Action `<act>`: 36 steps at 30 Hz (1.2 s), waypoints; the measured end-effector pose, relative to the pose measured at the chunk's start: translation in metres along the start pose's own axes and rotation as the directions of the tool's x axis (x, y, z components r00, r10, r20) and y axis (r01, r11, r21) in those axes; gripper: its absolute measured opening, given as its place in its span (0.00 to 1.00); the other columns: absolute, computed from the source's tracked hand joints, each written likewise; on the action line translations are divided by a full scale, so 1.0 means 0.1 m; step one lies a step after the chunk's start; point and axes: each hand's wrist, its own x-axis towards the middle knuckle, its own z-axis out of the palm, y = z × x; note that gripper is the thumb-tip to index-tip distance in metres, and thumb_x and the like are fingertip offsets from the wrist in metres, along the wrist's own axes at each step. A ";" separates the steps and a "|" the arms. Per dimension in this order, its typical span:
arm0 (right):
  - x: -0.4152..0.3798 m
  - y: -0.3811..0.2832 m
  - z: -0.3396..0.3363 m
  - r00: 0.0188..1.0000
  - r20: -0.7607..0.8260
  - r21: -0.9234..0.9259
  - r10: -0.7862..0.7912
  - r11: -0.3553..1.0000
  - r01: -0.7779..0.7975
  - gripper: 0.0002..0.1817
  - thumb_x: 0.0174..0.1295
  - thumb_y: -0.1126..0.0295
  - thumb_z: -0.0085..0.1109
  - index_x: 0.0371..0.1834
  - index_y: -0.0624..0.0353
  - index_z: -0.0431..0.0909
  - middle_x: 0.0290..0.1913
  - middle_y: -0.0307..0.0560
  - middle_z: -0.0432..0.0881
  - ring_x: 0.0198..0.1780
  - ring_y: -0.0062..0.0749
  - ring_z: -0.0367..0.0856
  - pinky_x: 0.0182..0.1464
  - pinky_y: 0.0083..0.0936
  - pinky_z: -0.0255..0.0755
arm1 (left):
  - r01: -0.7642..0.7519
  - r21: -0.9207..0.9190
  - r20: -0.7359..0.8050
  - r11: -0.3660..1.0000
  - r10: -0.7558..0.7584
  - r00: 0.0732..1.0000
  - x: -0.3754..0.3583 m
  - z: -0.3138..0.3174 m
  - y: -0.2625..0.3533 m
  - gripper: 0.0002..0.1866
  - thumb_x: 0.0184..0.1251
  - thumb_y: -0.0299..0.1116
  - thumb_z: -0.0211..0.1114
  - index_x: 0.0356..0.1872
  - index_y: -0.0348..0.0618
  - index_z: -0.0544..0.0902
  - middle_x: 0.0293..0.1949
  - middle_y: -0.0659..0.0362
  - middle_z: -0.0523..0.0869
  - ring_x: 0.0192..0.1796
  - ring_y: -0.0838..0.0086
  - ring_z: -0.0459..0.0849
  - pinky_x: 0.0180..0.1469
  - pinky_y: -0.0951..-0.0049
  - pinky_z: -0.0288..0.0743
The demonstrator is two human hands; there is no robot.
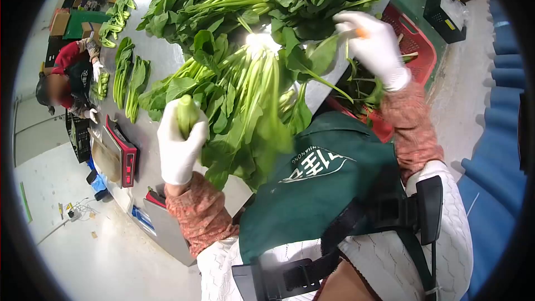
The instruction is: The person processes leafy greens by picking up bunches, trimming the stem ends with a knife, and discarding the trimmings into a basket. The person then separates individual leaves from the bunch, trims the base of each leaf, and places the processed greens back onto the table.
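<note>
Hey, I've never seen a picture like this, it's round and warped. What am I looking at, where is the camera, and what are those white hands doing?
The camera sits on a person's head and looks down, so the picture bends at its edges. The two white-gloved hands are that person's own. The left hand grips a bunch of green stalks. The right hand pinches a single leaf stem with something small and orange at its fingertips. Leafy greens lie piled on a metal table. A red crate stands beyond the table. A co-worker handles greens further along, near weighing scales.
</note>
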 end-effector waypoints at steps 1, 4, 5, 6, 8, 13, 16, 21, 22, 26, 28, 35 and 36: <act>-0.02 -0.03 0.34 0.990 0.123 0.144 0.068 0.986 -0.085 0.13 0.62 0.59 0.63 0.42 0.56 0.87 0.34 0.52 0.87 0.38 0.45 0.87 0.43 0.34 0.79 | 0.052 0.070 -0.025 0.996 -0.050 0.998 0.03 0.08 0.02 0.09 0.60 0.23 0.67 0.41 0.40 0.79 0.32 0.66 0.80 0.32 0.86 0.74 0.36 0.82 0.71; 0.15 -0.19 1.10 0.823 0.502 -0.047 0.266 0.959 -0.280 0.28 0.60 0.41 0.58 0.28 0.58 0.87 0.26 0.52 0.86 0.30 0.47 0.85 0.39 0.34 0.78 | -0.039 0.125 -0.068 0.991 0.048 0.996 0.16 0.27 -0.07 0.06 0.60 0.25 0.72 0.33 0.39 0.81 0.29 0.70 0.79 0.30 0.87 0.73 0.34 0.83 0.68; 0.17 -0.22 1.23 0.723 0.603 -0.052 0.337 0.921 -0.386 0.31 0.61 0.38 0.57 0.26 0.58 0.88 0.28 0.51 0.87 0.32 0.48 0.86 0.41 0.36 0.78 | -0.077 0.216 -0.060 0.973 0.092 0.994 0.22 0.30 -0.16 0.06 0.60 0.26 0.72 0.33 0.39 0.82 0.28 0.68 0.80 0.30 0.86 0.74 0.34 0.81 0.69; 0.16 -0.22 1.37 0.728 0.591 -0.071 0.347 0.922 -0.381 0.29 0.61 0.40 0.59 0.27 0.58 0.88 0.29 0.49 0.87 0.32 0.43 0.86 0.42 0.34 0.78 | -0.113 0.303 -0.050 0.946 0.134 0.990 0.28 0.34 -0.25 0.07 0.59 0.27 0.72 0.33 0.39 0.82 0.27 0.66 0.81 0.29 0.85 0.74 0.34 0.80 0.71; 0.13 -0.18 1.51 0.721 0.614 0.076 0.322 0.885 -0.460 0.24 0.62 0.45 0.63 0.31 0.59 0.88 0.30 0.46 0.88 0.33 0.35 0.86 0.41 0.30 0.78 | -0.136 0.446 -0.016 0.884 0.160 0.987 0.36 0.47 -0.21 0.12 0.57 0.32 0.75 0.35 0.36 0.83 0.26 0.55 0.83 0.27 0.76 0.77 0.35 0.74 0.74; 0.04 -0.50 0.93 0.731 0.680 0.570 0.053 0.589 -0.573 0.14 0.66 0.63 0.65 0.44 0.63 0.85 0.34 0.38 0.85 0.31 0.18 0.79 0.38 0.22 0.75 | -0.331 0.533 0.013 0.779 0.384 0.923 0.46 1.08 -0.47 0.17 0.54 0.37 0.78 0.41 0.39 0.85 0.31 0.49 0.87 0.31 0.63 0.87 0.37 0.70 0.79; -0.01 -0.52 0.67 0.787 0.610 0.526 0.095 0.694 -0.492 0.13 0.68 0.63 0.63 0.47 0.61 0.85 0.36 0.38 0.86 0.30 0.21 0.80 0.36 0.26 0.76 | -0.252 0.203 -0.017 0.946 0.261 0.965 0.43 1.12 -0.39 0.18 0.53 0.34 0.78 0.43 0.37 0.85 0.31 0.53 0.87 0.31 0.76 0.84 0.38 0.75 0.78; -0.18 -0.54 0.50 0.953 0.275 0.252 -0.127 0.966 0.056 0.21 0.59 0.78 0.59 0.57 0.52 0.82 0.35 0.48 0.87 0.34 0.35 0.85 0.37 0.27 0.76 | 0.021 -0.119 0.219 0.993 0.006 0.976 0.42 0.88 -0.14 0.10 0.59 0.23 0.72 0.42 0.34 0.85 0.35 0.68 0.86 0.34 0.88 0.79 0.39 0.85 0.74; -0.18 -0.60 0.46 0.948 0.282 0.197 -0.146 0.976 0.092 0.23 0.57 0.79 0.59 0.58 0.50 0.81 0.36 0.50 0.86 0.36 0.40 0.86 0.38 0.28 0.77 | 0.056 -0.132 0.265 0.990 -0.019 0.964 0.41 0.85 -0.05 0.10 0.59 0.22 0.73 0.42 0.35 0.85 0.34 0.68 0.86 0.34 0.88 0.78 0.39 0.85 0.73; -0.18 -0.36 0.66 0.913 0.395 -0.063 0.101 0.995 -0.082 0.22 0.61 0.78 0.59 0.59 0.50 0.81 0.36 0.48 0.86 0.34 0.37 0.85 0.38 0.25 0.76 | 0.087 -0.234 0.326 0.968 -0.006 0.945 0.35 0.80 0.10 0.11 0.59 0.20 0.71 0.43 0.35 0.85 0.34 0.67 0.86 0.33 0.87 0.79 0.38 0.83 0.74; -0.18 -0.32 0.60 0.916 0.386 0.306 0.111 0.921 -0.241 0.19 0.65 0.69 0.61 0.60 0.52 0.79 0.31 0.42 0.85 0.32 0.26 0.84 0.37 0.24 0.76 | 0.136 -0.326 0.320 0.936 -0.027 0.947 0.37 0.80 0.13 0.11 0.59 0.20 0.71 0.43 0.35 0.85 0.34 0.67 0.86 0.33 0.86 0.79 0.38 0.83 0.74; -0.09 -0.65 0.44 0.850 0.321 0.734 -0.417 0.677 0.055 0.20 0.65 0.59 0.64 0.59 0.51 0.82 0.38 0.42 0.83 0.35 0.23 0.75 0.39 0.24 0.71 | 0.258 -0.337 0.575 0.905 -0.019 0.818 0.44 0.70 -0.01 0.10 0.60 0.22 0.70 0.42 0.34 0.86 0.30 0.68 0.84 0.29 0.88 0.75 0.32 0.84 0.68; -0.10 -0.68 0.38 0.827 0.401 0.710 -0.395 0.704 -0.008 0.19 0.64 0.61 0.63 0.57 0.53 0.82 0.35 0.42 0.83 0.33 0.25 0.76 0.38 0.26 0.71 | 0.267 -0.363 0.583 0.893 -0.006 0.813 0.43 0.70 0.00 0.11 0.59 0.22 0.70 0.44 0.34 0.85 0.29 0.68 0.84 0.29 0.88 0.75 0.32 0.84 0.68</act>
